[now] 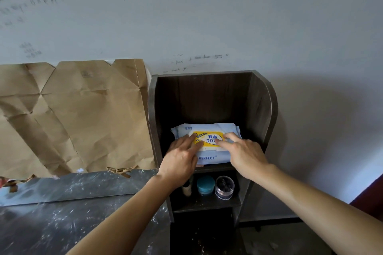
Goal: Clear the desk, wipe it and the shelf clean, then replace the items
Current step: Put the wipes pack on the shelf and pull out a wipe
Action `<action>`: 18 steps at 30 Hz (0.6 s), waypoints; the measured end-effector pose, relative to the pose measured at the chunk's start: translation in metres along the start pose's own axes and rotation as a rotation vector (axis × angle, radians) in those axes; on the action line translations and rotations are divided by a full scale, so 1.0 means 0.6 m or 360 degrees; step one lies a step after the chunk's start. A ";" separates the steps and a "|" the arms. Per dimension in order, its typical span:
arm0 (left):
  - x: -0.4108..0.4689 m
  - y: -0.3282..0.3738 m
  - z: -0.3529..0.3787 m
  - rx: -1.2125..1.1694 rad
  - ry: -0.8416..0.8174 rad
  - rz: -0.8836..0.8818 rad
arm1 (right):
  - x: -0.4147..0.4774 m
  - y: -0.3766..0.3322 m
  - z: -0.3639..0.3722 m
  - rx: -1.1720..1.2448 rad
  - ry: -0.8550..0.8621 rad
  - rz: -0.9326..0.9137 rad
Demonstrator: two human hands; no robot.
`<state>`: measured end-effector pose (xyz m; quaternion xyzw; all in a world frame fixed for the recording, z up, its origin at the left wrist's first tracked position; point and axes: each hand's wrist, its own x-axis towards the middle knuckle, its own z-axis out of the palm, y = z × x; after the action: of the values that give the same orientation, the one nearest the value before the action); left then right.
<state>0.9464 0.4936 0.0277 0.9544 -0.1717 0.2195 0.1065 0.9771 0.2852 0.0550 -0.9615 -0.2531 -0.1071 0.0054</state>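
1 wipes pack (207, 128) on shelf (263, 109), left hand (182, 155), right hand (244, 153) flat on it, fingers (192, 141) straight, label (209, 137) partly hidden under both

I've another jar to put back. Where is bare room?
Desk left of the shelf, below the brown paper, is bare. Crowded: wipes pack under left hand and right hand fills the upper compartment; blue jar, clear jar and tube fill the lower.
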 end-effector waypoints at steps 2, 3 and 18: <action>0.001 0.004 0.000 0.0066 0.0027 0.0018 | 0.000 -0.003 0.003 -0.0061 0.0004 0.0010; 0.001 0.005 -0.001 0.0100 0.0034 0.0024 | 0.001 -0.006 0.005 -0.0086 -0.0003 0.0013; -0.145 0.060 -0.032 -0.1220 0.0201 -0.0597 | -0.081 -0.063 -0.018 0.2702 0.0016 0.0989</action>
<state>0.8521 0.4903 0.0095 0.8452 -0.0575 0.1746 0.5018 0.9154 0.2939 0.0537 -0.6585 0.0241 0.1178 0.7429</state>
